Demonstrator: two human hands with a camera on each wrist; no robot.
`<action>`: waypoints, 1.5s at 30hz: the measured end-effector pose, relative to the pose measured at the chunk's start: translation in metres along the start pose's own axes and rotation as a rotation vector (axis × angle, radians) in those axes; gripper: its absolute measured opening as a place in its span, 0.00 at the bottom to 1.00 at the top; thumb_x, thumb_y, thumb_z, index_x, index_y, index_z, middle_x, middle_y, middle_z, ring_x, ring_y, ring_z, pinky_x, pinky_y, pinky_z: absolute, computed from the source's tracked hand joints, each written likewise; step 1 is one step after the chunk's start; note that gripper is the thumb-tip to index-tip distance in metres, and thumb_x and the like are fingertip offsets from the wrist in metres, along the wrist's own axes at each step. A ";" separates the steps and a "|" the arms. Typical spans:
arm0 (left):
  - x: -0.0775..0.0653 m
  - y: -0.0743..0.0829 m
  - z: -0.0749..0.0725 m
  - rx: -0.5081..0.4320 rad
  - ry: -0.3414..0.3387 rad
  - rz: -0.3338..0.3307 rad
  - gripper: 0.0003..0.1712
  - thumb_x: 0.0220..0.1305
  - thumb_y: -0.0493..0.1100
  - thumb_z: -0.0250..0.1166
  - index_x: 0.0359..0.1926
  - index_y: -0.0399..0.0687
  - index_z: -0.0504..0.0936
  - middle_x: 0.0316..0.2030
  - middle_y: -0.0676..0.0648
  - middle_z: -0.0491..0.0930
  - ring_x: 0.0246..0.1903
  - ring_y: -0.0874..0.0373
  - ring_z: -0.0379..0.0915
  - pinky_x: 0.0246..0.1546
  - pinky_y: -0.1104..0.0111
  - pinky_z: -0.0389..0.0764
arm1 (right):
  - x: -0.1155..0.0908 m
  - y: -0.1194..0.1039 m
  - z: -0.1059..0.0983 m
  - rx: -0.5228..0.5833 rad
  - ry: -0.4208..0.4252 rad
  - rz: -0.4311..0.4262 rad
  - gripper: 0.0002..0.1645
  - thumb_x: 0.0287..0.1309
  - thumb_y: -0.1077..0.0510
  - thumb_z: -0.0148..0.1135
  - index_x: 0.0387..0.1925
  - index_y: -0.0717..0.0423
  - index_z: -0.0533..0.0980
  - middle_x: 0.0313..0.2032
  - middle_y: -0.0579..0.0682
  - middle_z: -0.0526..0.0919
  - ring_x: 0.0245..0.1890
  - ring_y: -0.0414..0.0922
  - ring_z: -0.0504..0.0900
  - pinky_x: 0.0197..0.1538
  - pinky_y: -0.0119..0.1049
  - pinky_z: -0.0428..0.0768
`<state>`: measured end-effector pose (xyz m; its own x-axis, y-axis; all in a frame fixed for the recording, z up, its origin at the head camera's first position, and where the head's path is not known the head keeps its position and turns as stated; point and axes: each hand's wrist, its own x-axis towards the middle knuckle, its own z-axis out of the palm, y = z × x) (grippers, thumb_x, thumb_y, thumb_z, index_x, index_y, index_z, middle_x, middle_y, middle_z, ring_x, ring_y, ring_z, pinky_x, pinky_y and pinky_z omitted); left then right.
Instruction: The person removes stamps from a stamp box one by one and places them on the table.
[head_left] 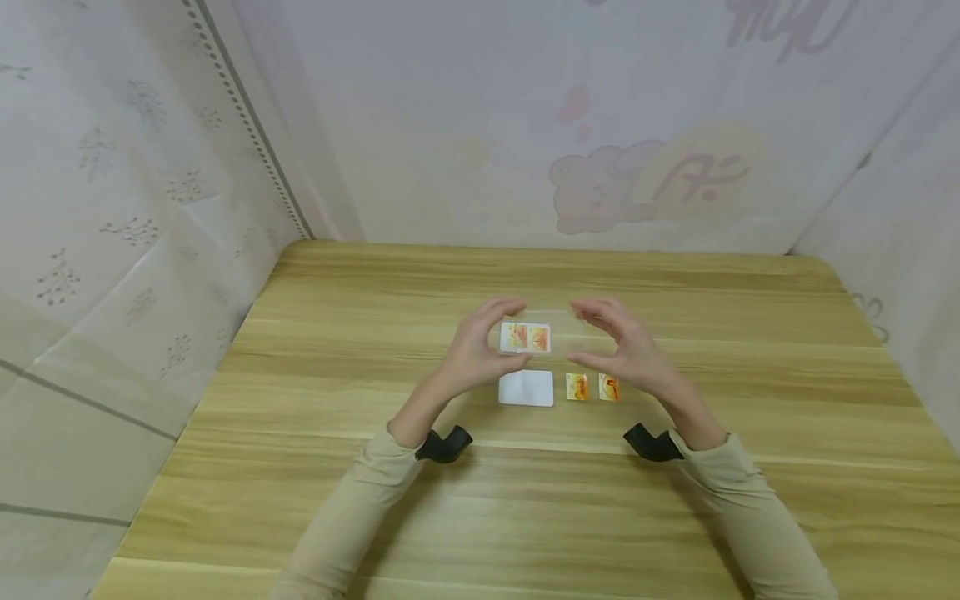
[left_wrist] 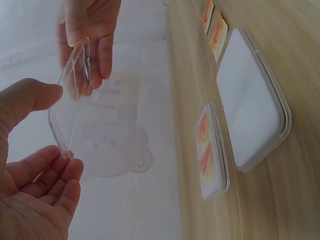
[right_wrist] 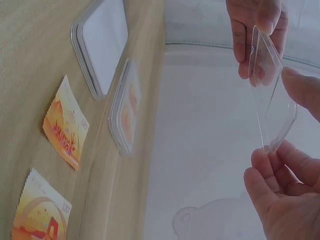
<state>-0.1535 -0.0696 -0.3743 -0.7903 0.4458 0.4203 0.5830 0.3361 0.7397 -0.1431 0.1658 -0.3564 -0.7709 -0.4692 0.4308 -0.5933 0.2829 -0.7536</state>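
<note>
Between my two hands, above the table, is a clear plastic case (right_wrist: 262,112), thin and see-through. My left hand (head_left: 480,343) pinches one end between thumb and fingers. The opposite end is pinched the same way by my right hand (head_left: 630,348). Whether the case's halves are apart is hard to tell. Beyond the hands' shadow lies a clear case with two orange stamps (head_left: 527,337) in it. Nearer me sits a white-faced clear case (head_left: 527,388). To its right are two loose stamps, a yellow-orange one (head_left: 577,387) and another with an arch (right_wrist: 42,212).
The wooden table (head_left: 360,500) ends at a back edge against a pale printed curtain (head_left: 450,125). Black curved wrist mounts (head_left: 444,446) stick out inward from both sleeves, low over the table.
</note>
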 end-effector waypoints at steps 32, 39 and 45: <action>-0.018 -0.015 -0.009 0.061 -0.049 -0.030 0.35 0.44 0.32 0.73 0.55 0.28 0.72 0.53 0.36 0.73 0.52 0.44 0.69 0.54 0.53 0.70 | -0.006 0.036 0.026 -0.069 -0.077 0.061 0.39 0.42 0.65 0.74 0.57 0.67 0.69 0.53 0.59 0.71 0.53 0.55 0.71 0.57 0.52 0.71; -0.022 -0.015 -0.008 0.077 -0.104 -0.095 0.36 0.44 0.33 0.74 0.56 0.29 0.72 0.54 0.37 0.72 0.54 0.44 0.68 0.56 0.54 0.69 | -0.008 0.035 0.029 -0.139 -0.121 0.093 0.38 0.41 0.62 0.75 0.56 0.66 0.70 0.53 0.60 0.71 0.50 0.55 0.72 0.54 0.53 0.73; -0.025 -0.018 -0.005 0.104 -0.162 -0.132 0.35 0.45 0.33 0.73 0.56 0.28 0.71 0.55 0.37 0.71 0.54 0.44 0.68 0.56 0.55 0.70 | -0.012 0.036 0.033 -0.192 -0.159 0.131 0.38 0.41 0.60 0.76 0.55 0.68 0.70 0.52 0.60 0.72 0.48 0.56 0.73 0.50 0.52 0.75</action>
<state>-0.1453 -0.0906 -0.3955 -0.8254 0.5169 0.2269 0.4991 0.4804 0.7212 -0.1475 0.1543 -0.4047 -0.8072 -0.5389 0.2409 -0.5353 0.4962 -0.6835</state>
